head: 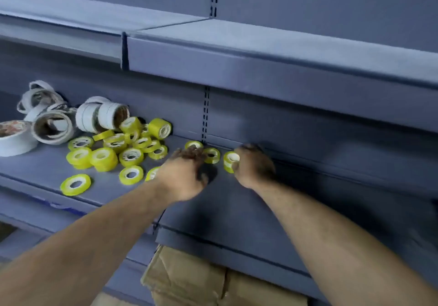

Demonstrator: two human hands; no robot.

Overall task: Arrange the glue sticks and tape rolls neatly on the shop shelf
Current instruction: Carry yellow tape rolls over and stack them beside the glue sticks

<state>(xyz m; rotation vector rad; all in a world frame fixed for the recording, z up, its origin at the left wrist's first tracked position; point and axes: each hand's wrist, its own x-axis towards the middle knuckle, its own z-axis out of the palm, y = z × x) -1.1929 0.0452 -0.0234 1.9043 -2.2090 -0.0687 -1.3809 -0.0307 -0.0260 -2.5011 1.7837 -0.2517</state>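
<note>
Several small yellow tape rolls (pixel 104 158) lie scattered on the grey shelf (pixel 237 201), left of centre. Behind them at the far left sits a heap of larger white tape rolls (pixel 53 125). My right hand (pixel 254 170) grips one yellow roll (pixel 230 161) near the shelf's back wall. My left hand (pixel 183 175) is beside it with fingers curled down over another yellow roll (pixel 193 145); the grip itself is blurred. One more yellow roll (pixel 211 156) lies flat between the two hands. No glue sticks are in view.
An upper shelf (pixel 284 68) overhangs the working shelf. Slotted uprights (pixel 205 116) run down the back wall. Below the shelf's front edge are brown cardboard boxes (pixel 189 279). The shelf surface right of my hands holds nothing.
</note>
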